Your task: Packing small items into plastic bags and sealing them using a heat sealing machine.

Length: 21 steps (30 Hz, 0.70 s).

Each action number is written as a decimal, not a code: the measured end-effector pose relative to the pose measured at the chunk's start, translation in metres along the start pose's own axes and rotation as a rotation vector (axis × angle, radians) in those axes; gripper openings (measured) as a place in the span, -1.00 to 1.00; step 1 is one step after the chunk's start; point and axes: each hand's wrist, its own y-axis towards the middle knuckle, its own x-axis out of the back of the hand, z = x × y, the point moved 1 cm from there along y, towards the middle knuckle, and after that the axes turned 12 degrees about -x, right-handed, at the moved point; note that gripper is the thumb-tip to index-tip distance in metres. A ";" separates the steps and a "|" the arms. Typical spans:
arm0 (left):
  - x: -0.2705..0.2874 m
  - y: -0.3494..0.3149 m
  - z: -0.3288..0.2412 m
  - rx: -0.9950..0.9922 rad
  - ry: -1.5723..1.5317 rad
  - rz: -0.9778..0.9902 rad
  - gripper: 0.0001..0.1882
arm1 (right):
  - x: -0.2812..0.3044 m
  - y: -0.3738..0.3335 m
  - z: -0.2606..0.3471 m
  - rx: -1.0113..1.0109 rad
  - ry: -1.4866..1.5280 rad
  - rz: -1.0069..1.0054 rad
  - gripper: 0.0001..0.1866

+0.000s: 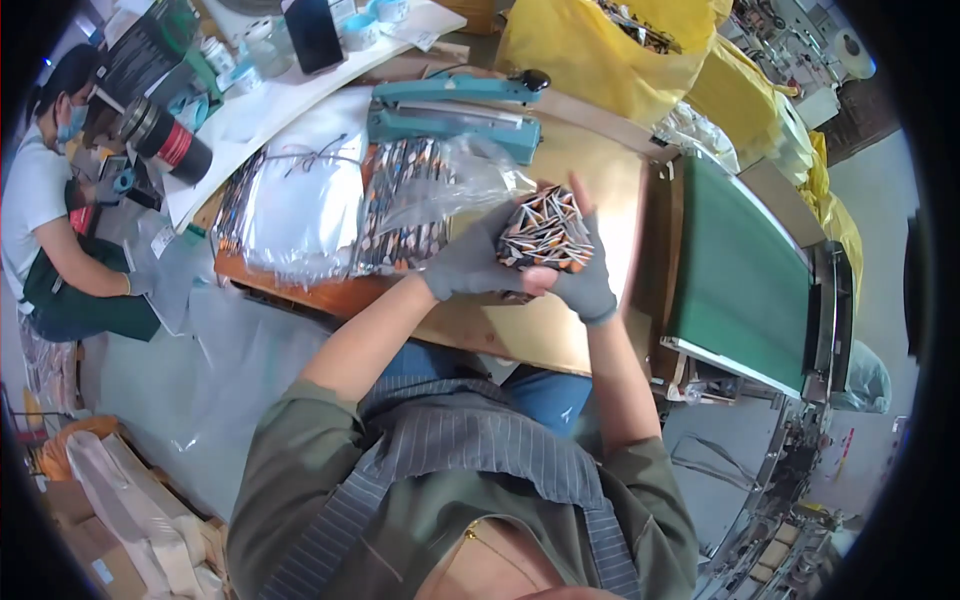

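Above the worktable I hold a thick bundle of thin printed pieces (548, 230), their black, white and orange edges facing up; their exact kind is unclear. My left hand (468, 258), in a grey fingerless glove, closes on its left side. Around its right and lower side wraps my right hand (590, 280), gloved alike, fingertips bare. A crumpled clear plastic bag (470, 180) lies just left of the bundle, close to my left hand. Beyond that hand, rows of similar printed pieces (405, 215) lie on the table, beside a stack of clear plastic bags (310, 215).
A teal bar sealer (455, 105) stands at the table's back. To the right is a green conveyor belt (740, 275), and yellow sacks (600, 60) stand behind. A white shelf (270, 110) holds a phone and jars. At left, a masked co-worker (70, 200) handles plastic bags.
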 end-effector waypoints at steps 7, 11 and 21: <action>0.002 -0.054 -0.017 0.210 -0.655 0.035 -0.22 | -0.066 -0.009 0.025 0.013 -0.334 -0.195 -0.28; -0.034 -0.084 -0.003 0.355 -1.110 -0.012 -0.10 | -0.049 0.010 0.018 -0.527 -0.086 0.340 -0.48; 0.022 -0.046 -0.066 -0.149 0.113 -0.478 -0.63 | -0.055 0.005 -0.043 -0.476 0.370 0.370 -0.27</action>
